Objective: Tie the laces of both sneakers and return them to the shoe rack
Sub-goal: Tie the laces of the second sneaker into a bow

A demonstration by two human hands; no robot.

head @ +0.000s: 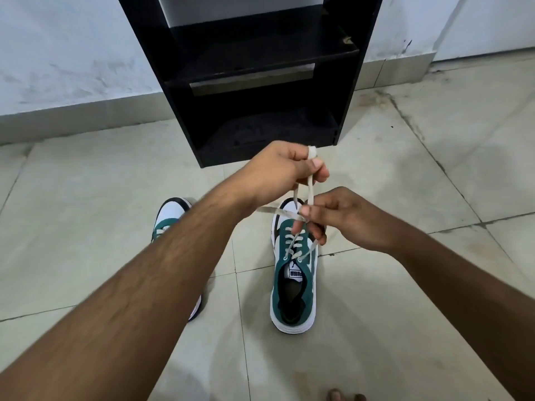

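Two green and white sneakers stand on the tiled floor in front of a black shoe rack. The right sneaker points toward the rack, its tongue and collar in plain sight. Its pale laces are lifted above the toe. My left hand pinches a loop of lace, held up near the rack's base. Just below it, my right hand pinches the laces where they cross over the toe. The left sneaker lies mostly hidden under my left forearm.
The rack has empty dark shelves and stands against a pale wall. Beige floor tiles spread to both sides. Toes of a bare foot show at the bottom edge.
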